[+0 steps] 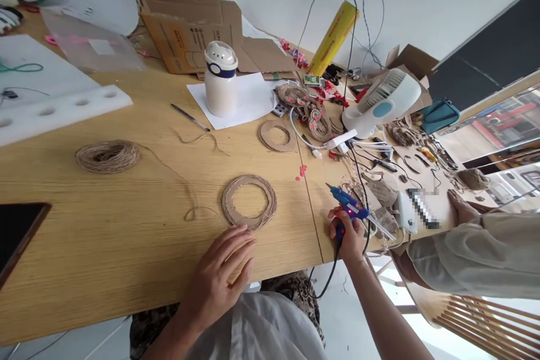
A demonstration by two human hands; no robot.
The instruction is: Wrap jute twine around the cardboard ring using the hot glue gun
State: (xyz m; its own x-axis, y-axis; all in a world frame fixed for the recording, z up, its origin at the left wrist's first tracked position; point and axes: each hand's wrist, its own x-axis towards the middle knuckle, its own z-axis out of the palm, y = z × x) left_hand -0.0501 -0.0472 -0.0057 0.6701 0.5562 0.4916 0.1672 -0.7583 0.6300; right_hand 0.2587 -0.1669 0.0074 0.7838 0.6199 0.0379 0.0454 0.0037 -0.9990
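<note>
My right hand (349,232) grips a blue hot glue gun (349,202) by its handle, its nozzle pointing up and left; a clear glue stick sticks out of its back. My left hand (225,267) rests near the table edge with fingers stretched out, the fingertips by the lower rim of a cardboard ring (231,202). Brown twine covers the ring's outer part, and bare cardboard shows on the inside. A loose strand runs left from beside the ring to a coil of twine (107,156) lying on the table.
Behind lie a second cardboard ring (276,136), a white bottle (221,87) on paper and a cardboard box (189,34). A white fan (386,98), cables and scraps crowd the right side. A dark tablet-like panel (21,236) lies left. Another person's sleeve (476,253) is at right.
</note>
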